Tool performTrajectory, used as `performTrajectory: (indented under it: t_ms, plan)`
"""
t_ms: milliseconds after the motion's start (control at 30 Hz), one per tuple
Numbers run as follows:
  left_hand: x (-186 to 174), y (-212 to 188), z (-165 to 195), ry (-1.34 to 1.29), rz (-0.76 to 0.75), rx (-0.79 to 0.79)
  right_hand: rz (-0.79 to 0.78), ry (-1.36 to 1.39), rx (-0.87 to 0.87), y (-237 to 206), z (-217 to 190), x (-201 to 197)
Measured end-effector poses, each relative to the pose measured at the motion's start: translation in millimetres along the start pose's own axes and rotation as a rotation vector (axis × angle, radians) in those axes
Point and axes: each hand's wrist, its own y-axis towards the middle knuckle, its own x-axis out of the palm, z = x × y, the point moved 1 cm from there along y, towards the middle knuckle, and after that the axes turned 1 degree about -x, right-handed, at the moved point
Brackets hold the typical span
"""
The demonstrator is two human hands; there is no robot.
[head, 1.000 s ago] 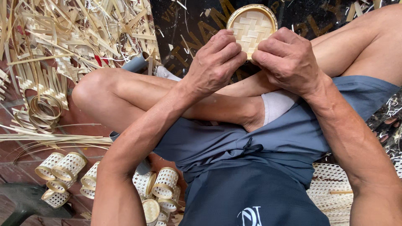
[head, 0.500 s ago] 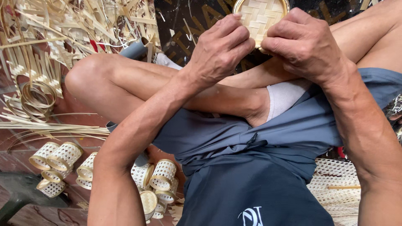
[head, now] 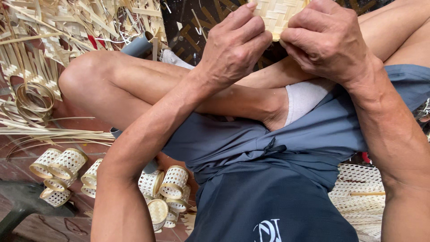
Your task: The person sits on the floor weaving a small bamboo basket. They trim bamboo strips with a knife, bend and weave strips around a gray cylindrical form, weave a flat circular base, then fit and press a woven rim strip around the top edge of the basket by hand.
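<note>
Nearest, a white emblem [head: 268, 231] sits on the dark blue shirt. Left of it, small woven bamboo cylinders [head: 67, 163] lie clustered on the floor. Further out, above crossed legs, left hand [head: 233, 47] and right hand [head: 327, 40] both pinch the round woven lid [head: 277, 15], fingers curled over its rim. Loose bamboo strips [head: 49, 40] pile far left.
</note>
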Motion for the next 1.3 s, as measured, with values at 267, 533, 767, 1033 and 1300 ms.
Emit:
performTrajectory:
  t_ms: [267,533,767,1033,1300]
  plan:
    - [-5.0,5.8,9.8,-0.032,-0.053,-0.109,0.052,0.027,0.110,0.8,-6.4,7.3]
    - [-15.1,11.9,9.9,-0.007,-0.099,-0.085,0.074,0.022,0.140,6.0,-8.6,3.4]
    - [-8.2,18.0,21.8,0.032,-0.117,-0.178,0.082,0.017,0.182,1.2,-5.7,6.2]
    - [-8.7,21.0,26.2,0.017,-0.151,-0.261,0.063,0.137,0.310,8.5,-6.3,-3.2]
    - [-10.1,20.1,25.5,0.034,-0.105,-0.187,0.051,0.433,0.608,3.3,0.2,-4.4]
